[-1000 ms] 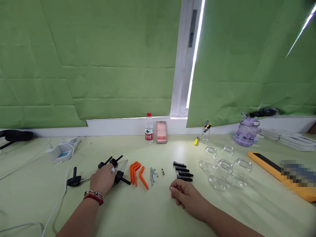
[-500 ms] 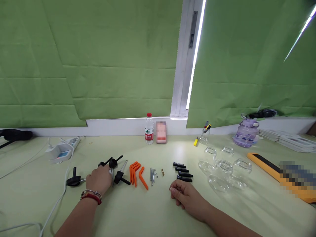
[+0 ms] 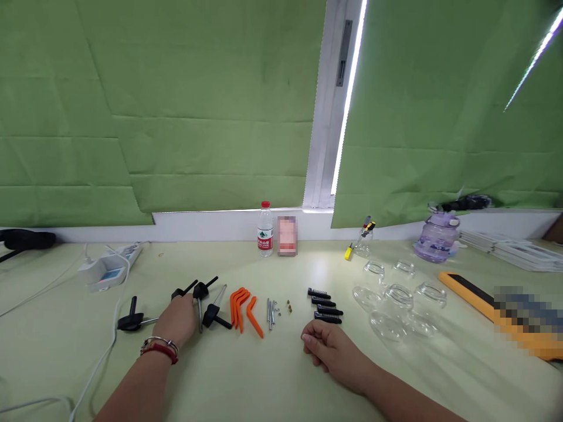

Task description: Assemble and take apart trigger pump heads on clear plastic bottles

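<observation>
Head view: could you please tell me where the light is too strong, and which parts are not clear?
Head view: light burns out to white in the narrow window gap between the green shades; head view: the smooth pale green tabletop shines below that gap; head view: coarse pixel blocks cover the upright pink rectangle and part of the long yellow-and-black object.

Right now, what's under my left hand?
Past your left hand, part of a black-handled piece shows; the rest is covered. A metal rod from the left runs up to the hand, its tip seemingly hidden. Anything else underneath can't be seen.
</observation>
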Motion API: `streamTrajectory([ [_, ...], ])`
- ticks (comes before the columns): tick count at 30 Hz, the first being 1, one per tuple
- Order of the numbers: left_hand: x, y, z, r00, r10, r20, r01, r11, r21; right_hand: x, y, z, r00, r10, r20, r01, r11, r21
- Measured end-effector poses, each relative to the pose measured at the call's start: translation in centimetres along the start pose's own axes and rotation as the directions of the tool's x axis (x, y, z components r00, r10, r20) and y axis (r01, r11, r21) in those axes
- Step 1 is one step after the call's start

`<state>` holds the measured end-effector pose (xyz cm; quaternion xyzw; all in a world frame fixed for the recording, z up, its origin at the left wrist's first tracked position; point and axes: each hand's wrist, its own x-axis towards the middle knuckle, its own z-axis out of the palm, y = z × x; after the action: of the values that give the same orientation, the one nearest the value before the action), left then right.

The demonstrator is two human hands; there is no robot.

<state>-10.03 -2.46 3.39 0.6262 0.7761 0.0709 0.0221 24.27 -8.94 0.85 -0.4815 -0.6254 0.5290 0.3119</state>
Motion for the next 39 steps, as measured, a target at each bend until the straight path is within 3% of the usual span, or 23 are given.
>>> streamTrajectory([
  [6,-0.3,0.3,-0.9,0.993,-0.084,-0.087,0.082,0.996,-0.027,0.0,-0.1,0.0,1.0,0.002,-0.004,-0.002,1.0,-0.004],
  [9,-0.5,0.3,-1.7,0.97,-0.123,-0.211,0.106,0.99,-0.09,0.0,-0.1,0.0,1.0,-0.01,-0.007,0.01,1.0,-0.002],
  [12,-0.7,0.5,-2.1,0.916,-0.134,-0.377,0.067,0.981,-0.184,0.0,-0.1,0.0,1.0,-0.005,-0.007,0.005,1.0,-0.005],
  [15,-1.2,1.4,-2.1,0.84,-0.031,-0.542,-0.103,0.971,-0.216,0.1,-0.1,0.0,1.0,0.001,-0.005,-0.001,1.0,-0.008],
  [20,-3.6,4.5,-1.4,0.665,0.327,-0.672,-0.522,0.846,-0.105,-0.1,-0.2,0.0,1.0,-0.009,-0.008,0.009,1.0,0.03],
  [25,-7.3,8.2,-0.7,0.442,0.651,-0.617,-0.825,0.565,0.004,-0.3,0.0,0.3,0.988,-0.131,-0.086,0.132,0.991,0.01],
  [26,-7.9,8.8,-0.6,0.399,0.703,-0.589,-0.855,0.517,0.037,-0.4,0.0,0.4,0.979,-0.18,-0.096,0.178,0.984,-0.024],
  [28,-9.1,9.8,-0.3,0.364,0.765,-0.531,-0.874,0.477,0.088,-0.7,0.1,0.6,0.961,-0.263,-0.085,0.255,0.963,-0.091],
  [31,-10.4,10.8,-0.1,0.262,0.843,-0.47,-0.908,0.38,0.175,-1.0,0.2,0.9,0.945,-0.323,-0.046,0.317,0.943,-0.098],
  [39,-12.3,11.9,-0.1,0.243,0.91,-0.336,-0.969,0.246,-0.033,-2.1,-1.5,1.8,0.946,-0.313,0.083,0.268,0.901,0.342],
])
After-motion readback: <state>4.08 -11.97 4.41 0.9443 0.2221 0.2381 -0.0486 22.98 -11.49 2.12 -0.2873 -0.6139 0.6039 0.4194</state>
